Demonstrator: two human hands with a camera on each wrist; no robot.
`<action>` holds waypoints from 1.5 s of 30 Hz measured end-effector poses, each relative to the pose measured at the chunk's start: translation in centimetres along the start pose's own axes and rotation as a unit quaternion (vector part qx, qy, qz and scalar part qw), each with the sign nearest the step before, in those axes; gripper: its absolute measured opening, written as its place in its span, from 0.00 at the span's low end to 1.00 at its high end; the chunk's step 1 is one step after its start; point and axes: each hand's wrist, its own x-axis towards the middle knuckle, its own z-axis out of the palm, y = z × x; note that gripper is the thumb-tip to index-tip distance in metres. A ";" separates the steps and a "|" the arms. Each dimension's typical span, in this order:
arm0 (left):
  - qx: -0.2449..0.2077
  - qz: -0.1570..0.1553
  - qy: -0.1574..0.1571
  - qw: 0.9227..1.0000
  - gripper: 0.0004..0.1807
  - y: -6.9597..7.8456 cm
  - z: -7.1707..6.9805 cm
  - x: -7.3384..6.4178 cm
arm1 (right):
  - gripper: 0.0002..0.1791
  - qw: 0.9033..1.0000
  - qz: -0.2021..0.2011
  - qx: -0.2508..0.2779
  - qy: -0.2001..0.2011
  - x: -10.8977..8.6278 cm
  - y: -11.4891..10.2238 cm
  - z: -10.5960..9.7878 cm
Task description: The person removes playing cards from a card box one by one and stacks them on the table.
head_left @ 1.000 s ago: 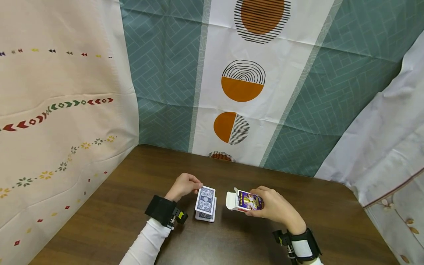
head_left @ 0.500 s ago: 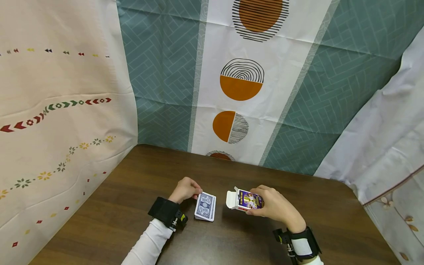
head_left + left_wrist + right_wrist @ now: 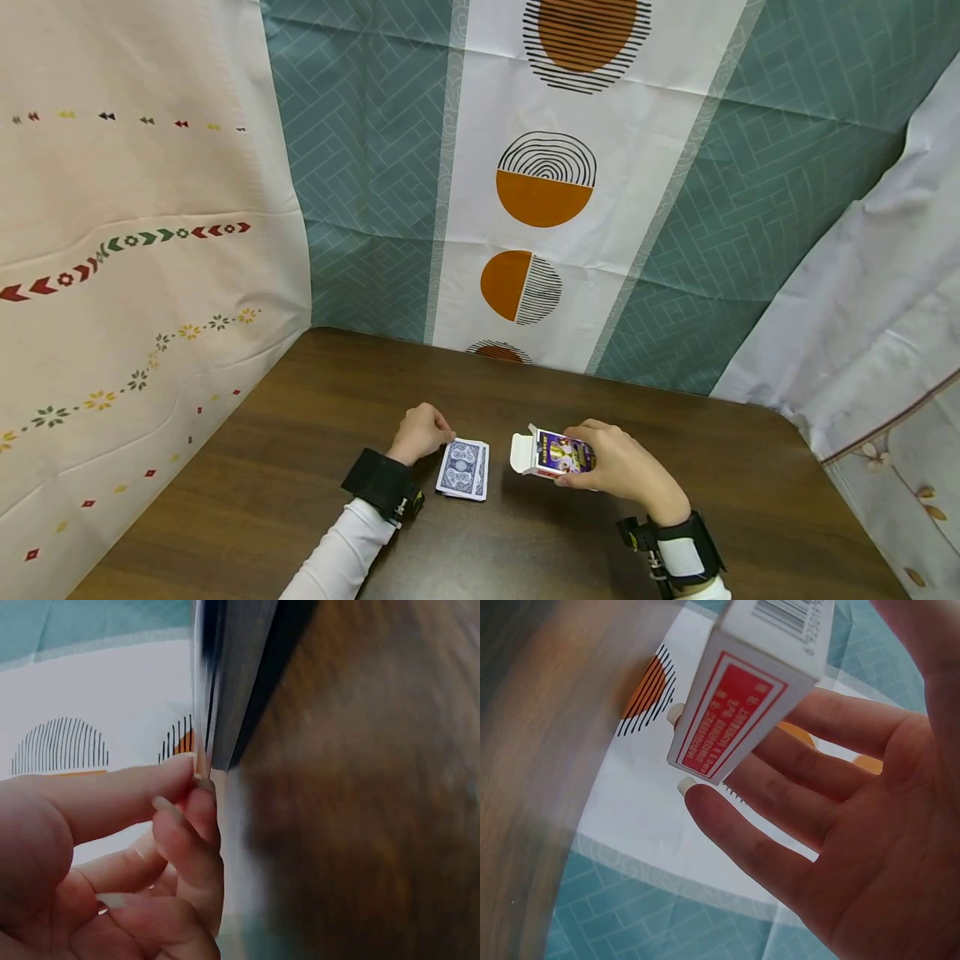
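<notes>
My left hand [image 3: 420, 433] pinches the upper left corner of a blue-patterned playing card [image 3: 458, 467] between thumb and fingertips. That card lies over a stack of playing cards [image 3: 481, 479], slightly offset to its left. In the left wrist view, the thumb and forefinger meet at thin card edges [image 3: 201, 697]. To the right of the stack, my right hand [image 3: 633, 471] holds a purple and white card box [image 3: 562, 454], its white end flap [image 3: 522, 454] folded out toward the cards. The right wrist view shows the box's red label [image 3: 731, 712]. The box's inside is hidden.
A dark brown wooden table [image 3: 300, 467] lies beneath both hands. Behind it hangs a green and white cloth [image 3: 375, 275] with orange circles. Pale patterned cloth [image 3: 150, 275] hangs at the left and white cloth [image 3: 885, 333] at the right.
The left hand has lowered the card from a raised tilt down onto the stack, its fingers still on the corner. The right hand and box have stayed almost in place.
</notes>
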 end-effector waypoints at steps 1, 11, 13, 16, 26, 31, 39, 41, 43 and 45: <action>0.002 -0.002 -0.001 1.000 0.07 0.0 0.0 0.0 | 0.34 1.000 0.001 0.001 -0.001 0.0 0.0 0.0; 0.007 -0.012 -0.011 1.000 0.08 -0.1 0.4 0.1 | 0.33 1.000 0.003 -0.001 -0.005 0.1 -0.1 0.1; 0.007 -0.013 -0.011 1.000 0.08 0.0 0.4 0.0 | 0.34 1.000 0.003 -0.001 -0.005 0.1 -0.1 0.1; 0.006 -0.016 -0.011 1.000 0.07 0.0 0.3 0.0 | 0.34 1.000 0.003 -0.002 -0.005 0.1 -0.1 0.1; 0.008 -0.013 0.002 1.000 0.09 0.2 0.2 0.2 | 0.34 1.000 -0.003 -0.001 -0.001 0.1 -0.2 0.0; 0.003 0.010 -0.007 1.000 0.10 1.0 -0.4 -0.2 | 0.33 1.000 -0.003 -0.006 -0.005 0.2 -0.2 0.0; -0.111 0.103 -0.115 0.982 0.07 4.6 -1.1 -1.8 | 0.32 1.000 -0.015 0.000 -0.001 0.2 -0.3 -0.1; -0.139 0.119 -0.158 0.970 0.08 5.7 -0.8 -2.5 | 0.32 1.000 -0.016 0.004 -0.003 0.2 -0.3 -0.1; -0.151 0.127 -0.183 0.963 0.08 6.8 -0.2 -3.2 | 0.32 1.000 -0.016 0.010 -0.007 0.2 -0.5 -0.1; -0.154 0.133 -0.190 0.961 0.08 7.4 0.5 -3.8 | 0.32 1.000 -0.016 0.012 -0.007 0.2 -0.6 0.0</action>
